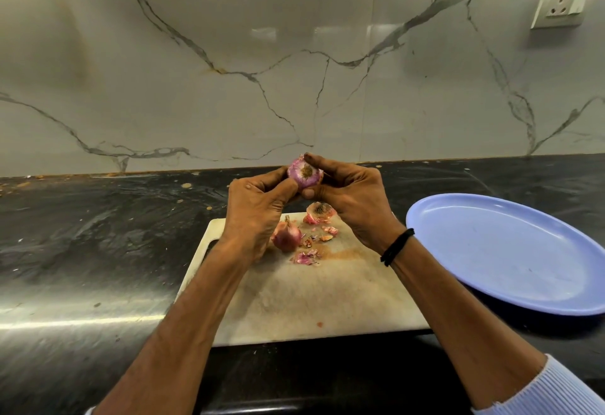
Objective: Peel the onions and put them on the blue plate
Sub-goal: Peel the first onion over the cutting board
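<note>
**Work surface.** The dark counter point(98, 234) carries all items. The blue plate point(510, 251) sits toward the counter's right edge and has no onion on it. The cutting board point(320, 300) lies at the counter's front centre, and its right edge is just beside the plate's near rim.

**Hands.** Both hands are raised above the board's far edge and grasp one onion between them. The left hand point(258, 205) curls its fingers round the onion's left side. The right hand point(353, 198) pinches it, with the forefinger on top and the thumb underneath. A dark wristband point(396, 247) marks the right wrist.

**Task items.**
1. The held onion point(305, 175) sits at the fingertips with its brown root end turned toward the camera. Its long axis therefore runs roughly from the person toward the wall. The surface in view is glossy purple and white, which suggests peeling is well advanced.
2. The second onion point(286, 234) rests on the board's far left part, just beside the left wrist. It is in its skin, with the stem tip pointing up.
3. Loose peel point(319, 213) lies under the right hand, and smaller scraps point(306, 257) lie nearer the board's centre.

**Governing relation.** The plate lies to the right of the held onion and nearer the person, on the right hand's side. The right hand is the nearer carrier. Transfer probably calls for a rightward, downward sweep once the left hand lets go.
</note>
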Demonstrator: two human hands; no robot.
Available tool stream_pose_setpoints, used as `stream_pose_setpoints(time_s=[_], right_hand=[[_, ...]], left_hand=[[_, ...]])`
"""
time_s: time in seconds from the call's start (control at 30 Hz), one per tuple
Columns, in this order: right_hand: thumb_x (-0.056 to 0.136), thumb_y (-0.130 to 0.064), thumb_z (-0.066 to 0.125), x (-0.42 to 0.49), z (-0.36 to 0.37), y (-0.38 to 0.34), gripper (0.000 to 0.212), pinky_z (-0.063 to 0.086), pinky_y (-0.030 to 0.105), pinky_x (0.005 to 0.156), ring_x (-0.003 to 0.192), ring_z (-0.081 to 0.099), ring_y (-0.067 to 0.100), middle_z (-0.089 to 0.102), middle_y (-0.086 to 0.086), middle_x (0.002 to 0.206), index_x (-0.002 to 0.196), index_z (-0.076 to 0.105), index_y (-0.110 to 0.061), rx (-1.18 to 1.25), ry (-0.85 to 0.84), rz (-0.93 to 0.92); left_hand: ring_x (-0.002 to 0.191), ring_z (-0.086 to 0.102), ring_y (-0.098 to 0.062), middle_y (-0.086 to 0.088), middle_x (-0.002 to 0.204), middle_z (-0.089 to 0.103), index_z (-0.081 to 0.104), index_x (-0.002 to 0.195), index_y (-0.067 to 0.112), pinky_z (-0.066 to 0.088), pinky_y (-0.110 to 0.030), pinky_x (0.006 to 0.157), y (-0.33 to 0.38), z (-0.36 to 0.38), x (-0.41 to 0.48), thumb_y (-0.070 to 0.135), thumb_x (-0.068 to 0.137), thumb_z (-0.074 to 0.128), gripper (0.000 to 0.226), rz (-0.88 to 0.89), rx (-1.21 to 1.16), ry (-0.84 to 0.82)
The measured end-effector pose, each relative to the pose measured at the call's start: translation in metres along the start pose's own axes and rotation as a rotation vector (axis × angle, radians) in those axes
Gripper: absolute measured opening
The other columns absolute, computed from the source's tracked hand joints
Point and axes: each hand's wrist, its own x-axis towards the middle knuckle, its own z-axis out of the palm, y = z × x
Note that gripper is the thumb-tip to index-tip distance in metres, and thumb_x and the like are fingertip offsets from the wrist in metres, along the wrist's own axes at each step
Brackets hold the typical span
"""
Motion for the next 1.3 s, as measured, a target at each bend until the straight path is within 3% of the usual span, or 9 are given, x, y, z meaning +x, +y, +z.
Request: stream_pose_setpoints(time_s=[0.1,0.23,0.37,0.6,0.87,1.1,1.3], right_hand=[[0.074,0.002,0.075,0.0017,-0.0014,-0.0005,0.058,0.053,0.041,0.097,0.116,0.063,0.02,0.065,0.013,0.124,0.128,0.058,-0.006,0.024,0.015,-0.004],[0.074,0.004,0.074,0.0012,-0.0016,-0.0016,0.057,0.054,0.04,0.095,0.114,0.064,0.018,0.066,0.009,0.122,0.127,0.058,-0.007,0.036,0.025,0.006],[0.069,-0.007,0.076,0.0011,-0.0005,-0.0032,0.06,0.053,0.044,0.096,0.114,0.064,0.02,0.066,0.011,0.122,0.126,0.06,-0.006,0.043,0.042,0.012],[0.074,0.007,0.074,-0.0003,0.0013,-0.0011,0.055,0.053,0.039,0.097,0.114,0.064,0.02,0.066,0.012,0.122,0.127,0.059,0.0,0.025,0.006,0.017],[0.069,-0.005,0.075,-0.0021,0.0012,-0.0058,0.06,0.053,0.033,0.095,0.113,0.064,0.016,0.067,0.005,0.119,0.127,0.058,-0.006,0.056,0.001,0.018],[0.073,0.006,0.074,-0.0032,0.0014,-0.0036,0.055,0.054,0.03,0.094,0.113,0.064,0.016,0.067,0.003,0.117,0.125,0.06,-0.007,0.039,-0.02,0.02],[0.074,0.007,0.074,-0.0023,-0.0006,-0.0037,0.055,0.053,0.031,0.095,0.113,0.064,0.016,0.068,0.005,0.119,0.125,0.06,-0.005,0.051,-0.021,0.03]], left_hand=[[0.085,0.073,-0.005,0.014,0.082,0.076,0.073,0.108,0.013,0.058,-0.018,0.076,-0.0003,0.0006,0.0008,0.0,0.087,0.069,0.026,0.015,-0.019,0.05],[0.09,0.074,-0.014,0.0,0.089,0.078,0.074,0.107,0.006,0.059,-0.022,0.079,-0.0009,0.0017,0.0026,0.002,0.091,0.065,0.019,-0.039,-0.103,0.017],[0.089,0.073,-0.015,-0.002,0.087,0.078,0.074,0.099,0.005,0.059,-0.022,0.076,0.0012,0.0024,0.0029,0.006,0.091,0.065,0.013,-0.075,-0.172,0.004],[0.083,0.074,-0.016,-0.001,0.08,0.077,0.076,0.092,0.009,0.06,-0.023,0.073,0.0012,-0.0016,0.002,0.008,0.088,0.069,0.008,-0.073,-0.132,0.086],[0.087,0.075,-0.02,-0.007,0.086,0.077,0.075,0.096,0.006,0.061,-0.028,0.079,0.0037,-0.0015,0.0005,0.01,0.086,0.071,0.012,-0.102,-0.163,0.057],[0.081,0.075,-0.015,-0.002,0.078,0.077,0.077,0.083,0.016,0.061,-0.026,0.077,0.0065,-0.0026,-0.0011,0.008,0.082,0.075,0.008,-0.068,-0.062,0.056],[0.079,0.074,-0.011,0.005,0.077,0.077,0.076,0.087,0.018,0.06,-0.022,0.075,0.0083,-0.005,-0.0021,0.009,0.083,0.073,0.01,-0.036,-0.02,0.014]])
